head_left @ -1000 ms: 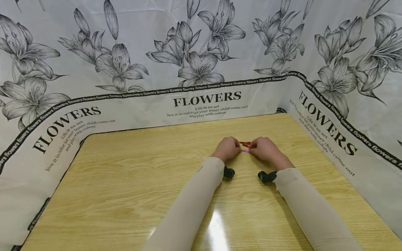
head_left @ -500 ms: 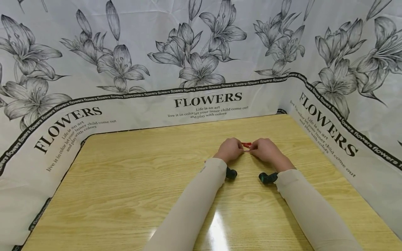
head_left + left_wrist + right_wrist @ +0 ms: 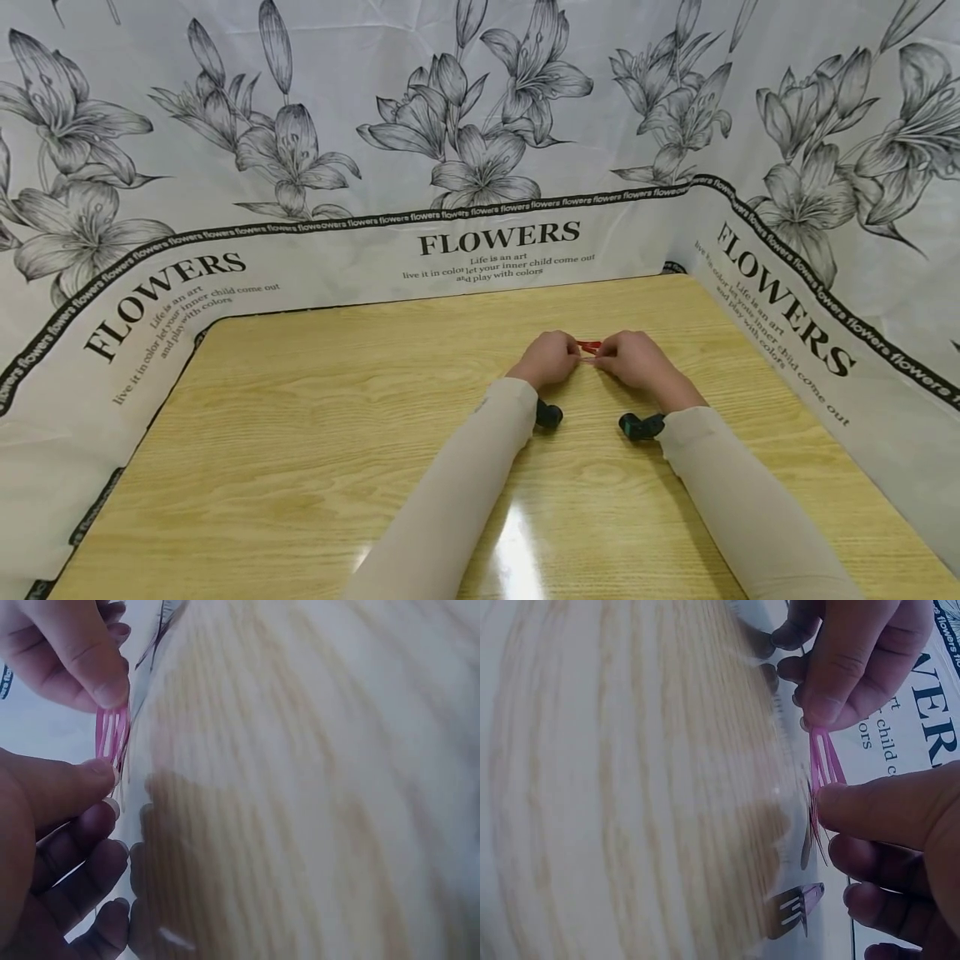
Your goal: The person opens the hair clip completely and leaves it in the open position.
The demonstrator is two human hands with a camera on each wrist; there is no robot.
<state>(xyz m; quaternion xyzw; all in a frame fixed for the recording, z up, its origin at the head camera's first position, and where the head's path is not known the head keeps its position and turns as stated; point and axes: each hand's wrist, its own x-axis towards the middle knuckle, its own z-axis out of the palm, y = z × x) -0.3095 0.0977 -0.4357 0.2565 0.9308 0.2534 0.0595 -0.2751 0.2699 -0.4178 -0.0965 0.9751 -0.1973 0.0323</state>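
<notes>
A pink hair clip [image 3: 112, 739] with long slots spans the gap between both hands, low over the table. My left hand [image 3: 551, 358] pinches one end between thumb and index finger, its other fingers loosely bent. At the opposite end, the thumb and fingertips of my right hand [image 3: 632, 358] pinch it too. In the head view the clip is only a thin line. Just beyond the fingertips lie red clips [image 3: 590, 346], partly covered by the hands. The right wrist view shows another slotted pinkish clip [image 3: 811, 898] on the table below the right hand.
The wood-grain table [image 3: 322, 433] has a glossy surface. White flower-printed cloth [image 3: 495, 250] walls it in at the back and both sides. Dark wrist-worn devices [image 3: 641, 426] sit inside both cuffs.
Both hands keep their pinch on the pink hair clip and hardly move. The clip showed as a broader purple strip a second ago and now looks thinner. The head view has shifted slightly.
</notes>
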